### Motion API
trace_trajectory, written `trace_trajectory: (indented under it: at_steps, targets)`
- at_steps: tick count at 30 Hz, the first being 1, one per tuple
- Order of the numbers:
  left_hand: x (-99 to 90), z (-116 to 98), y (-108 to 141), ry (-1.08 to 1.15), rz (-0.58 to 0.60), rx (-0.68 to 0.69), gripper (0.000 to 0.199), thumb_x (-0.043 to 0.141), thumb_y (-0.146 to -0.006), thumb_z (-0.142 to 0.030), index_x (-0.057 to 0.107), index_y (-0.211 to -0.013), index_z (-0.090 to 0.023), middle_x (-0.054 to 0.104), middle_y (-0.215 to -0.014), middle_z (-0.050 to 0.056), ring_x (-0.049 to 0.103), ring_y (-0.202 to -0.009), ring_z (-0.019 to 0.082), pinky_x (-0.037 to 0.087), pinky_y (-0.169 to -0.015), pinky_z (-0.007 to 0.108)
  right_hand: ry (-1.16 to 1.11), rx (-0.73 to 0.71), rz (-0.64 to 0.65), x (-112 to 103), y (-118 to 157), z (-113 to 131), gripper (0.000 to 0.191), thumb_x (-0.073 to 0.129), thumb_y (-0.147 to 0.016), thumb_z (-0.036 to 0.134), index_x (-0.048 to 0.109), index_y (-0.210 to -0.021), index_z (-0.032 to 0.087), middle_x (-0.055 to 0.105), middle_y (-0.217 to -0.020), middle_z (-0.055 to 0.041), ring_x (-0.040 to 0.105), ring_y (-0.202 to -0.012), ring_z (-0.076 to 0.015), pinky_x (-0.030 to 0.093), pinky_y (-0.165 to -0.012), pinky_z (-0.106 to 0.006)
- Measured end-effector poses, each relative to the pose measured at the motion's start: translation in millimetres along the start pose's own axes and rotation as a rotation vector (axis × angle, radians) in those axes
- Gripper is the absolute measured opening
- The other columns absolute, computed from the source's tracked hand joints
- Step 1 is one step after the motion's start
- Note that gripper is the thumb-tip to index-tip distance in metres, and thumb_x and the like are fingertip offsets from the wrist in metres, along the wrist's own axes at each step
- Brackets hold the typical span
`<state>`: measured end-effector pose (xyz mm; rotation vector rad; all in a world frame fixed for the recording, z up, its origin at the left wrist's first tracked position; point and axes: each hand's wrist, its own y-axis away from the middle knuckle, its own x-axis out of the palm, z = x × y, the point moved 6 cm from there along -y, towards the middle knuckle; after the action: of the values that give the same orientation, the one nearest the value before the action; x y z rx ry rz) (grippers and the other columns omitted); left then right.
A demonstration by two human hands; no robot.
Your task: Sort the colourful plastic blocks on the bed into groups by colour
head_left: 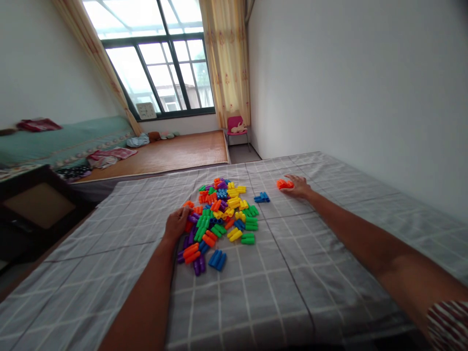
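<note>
A heap of plastic building blocks (219,207) made of joined tubes, in orange, purple, green, yellow and blue, lies on a grey checked cloth (248,297). At the heap's left edge, my left hand (178,222) has its fingers closed around an orange block (188,204); part of that grip is hidden. Off to the right of the heap, my right hand (299,186) curls its thumb and fingers around orange blocks (284,184) that rest on or just above the cloth. Between this hand and the heap lies a separate blue piece (262,197).
Another blue block (217,260) lies at the heap's near side. A white wall (351,83) runs along the right. Beyond the cloth are a low brown platform (175,151), a pink chair (236,126) and a window. A dark cabinet (40,209) stands at left.
</note>
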<state>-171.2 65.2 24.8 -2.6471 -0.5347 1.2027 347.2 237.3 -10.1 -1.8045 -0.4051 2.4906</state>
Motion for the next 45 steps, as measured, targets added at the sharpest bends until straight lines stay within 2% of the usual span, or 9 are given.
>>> trace_trajectory:
  at_steps: [9, 20, 23, 27, 31, 36, 39, 42, 45]
  targets:
    - [0.8, 2.9, 1.4, 0.017, 0.003, -0.001, 0.06, 0.036, -0.085, -0.064, 0.073, -0.085, -0.017, 0.075, -0.084, 0.007, 0.067, -0.08, 0.022, 0.049, -0.073, 0.029, -0.019, -0.032, -0.033, 12.8, -10.7, 26.0, 0.059, 0.053, -0.082, 0.06, 0.058, -0.129, 0.026, 0.054, -0.138, -0.008, 0.042, -0.128, -0.0309, 0.033, -0.107, -0.046]
    - [2.0, 6.0, 1.9, 0.022, 0.014, -0.008, 0.058, 0.036, -0.087, -0.061, 0.072, -0.086, -0.017, 0.075, -0.087, 0.009, 0.067, -0.081, 0.023, 0.049, -0.075, 0.031, -0.035, 0.042, -0.033, 18.5, -32.9, 38.6, 0.059, 0.054, -0.081, 0.062, 0.058, -0.129, 0.029, 0.055, -0.137, -0.0082, 0.04, -0.13, -0.0335, 0.036, -0.104, -0.049]
    - [1.5, 4.6, 2.2, 0.016, 0.011, 0.001, 0.058, 0.035, -0.087, -0.061, 0.072, -0.086, -0.017, 0.075, -0.086, 0.008, 0.067, -0.081, 0.023, 0.049, -0.074, 0.031, -0.089, 0.075, 0.017, 9.5, -34.9, 28.8, 0.072, 0.065, -0.073, 0.061, 0.054, -0.134, 0.026, 0.053, -0.138, -0.0111, 0.041, -0.13, -0.0353, 0.037, -0.104, -0.048]
    - [1.9, 2.8, 1.7, 0.007, 0.022, -0.005, 0.057, 0.036, -0.086, -0.061, 0.073, -0.087, -0.017, 0.075, -0.086, 0.008, 0.067, -0.081, 0.023, 0.048, -0.073, 0.03, -0.23, 0.134, 0.048, -8.5, -32.4, -4.0, 0.085, 0.076, -0.065, 0.054, 0.05, -0.138, 0.019, 0.056, -0.133, -0.0154, 0.053, -0.12, -0.0323, 0.042, -0.1, -0.042]
    - [1.7, 1.8, 0.9, -0.002, 0.021, -0.005, 0.057, 0.036, -0.086, -0.061, 0.073, -0.087, -0.017, 0.075, -0.086, 0.008, 0.067, -0.082, 0.023, 0.048, -0.075, 0.03, -0.287, 0.136, -0.041, -15.0, -21.3, -21.9, 0.069, 0.075, -0.067, 0.048, 0.059, -0.127, 0.017, 0.065, -0.121, -0.014, 0.061, -0.109, -0.029, 0.047, -0.094, -0.039]
    - [2.0, 2.1, 1.5, -0.001, 0.026, -0.006, 0.058, 0.036, -0.086, -0.061, 0.073, -0.088, -0.017, 0.075, -0.087, 0.007, 0.067, -0.082, 0.023, 0.048, -0.075, 0.03, -0.242, 0.138, -0.18, -7.9, -10.9, -18.8, 0.045, 0.07, -0.072, 0.039, 0.065, -0.112, 0.02, 0.071, -0.106, -0.0089, 0.064, -0.098, -0.0256, 0.049, -0.089, -0.039]
    - [3.1, 2.4, 1.5, 0.005, 0.028, -0.001, 0.057, 0.035, -0.087, -0.06, 0.073, -0.088, -0.017, 0.075, -0.087, 0.007, 0.068, -0.082, 0.023, 0.049, -0.075, 0.03, -0.2, 0.132, -0.214, -11.6, -12.7, -17.6, 0.042, 0.07, -0.07, 0.033, 0.065, -0.11, 0.018, 0.071, -0.108, -0.0108, 0.063, -0.101, -0.0282, 0.047, -0.093, -0.044]
    - [4.0, 3.0, 0.6, -0.003, 0.019, 0.003, 0.057, 0.034, -0.088, -0.059, 0.073, -0.088, -0.017, 0.075, -0.087, 0.007, 0.068, -0.082, 0.022, 0.049, -0.075, 0.03, -0.207, 0.05, -0.317, -31.8, -12.9, 3.0, 0.044, 0.066, -0.071, 0.024, 0.064, -0.114, 0.014, 0.067, -0.116, -0.0149, 0.062, -0.103, -0.0293, 0.044, -0.098, -0.048]
    - [5.1, 3.5, 0.0, -0.016, 0.016, 0.012, 0.057, 0.034, -0.088, -0.058, 0.073, -0.088, -0.017, 0.075, -0.087, 0.007, 0.067, -0.081, 0.021, 0.048, -0.074, 0.029, -0.373, -0.137, -0.277, -45.3, -3.5, 63.4, 0.037, 0.056, -0.08, 0.02, 0.063, -0.116, 0.015, 0.068, -0.114, -0.0127, 0.066, -0.091, -0.0227, 0.051, -0.088, -0.041]
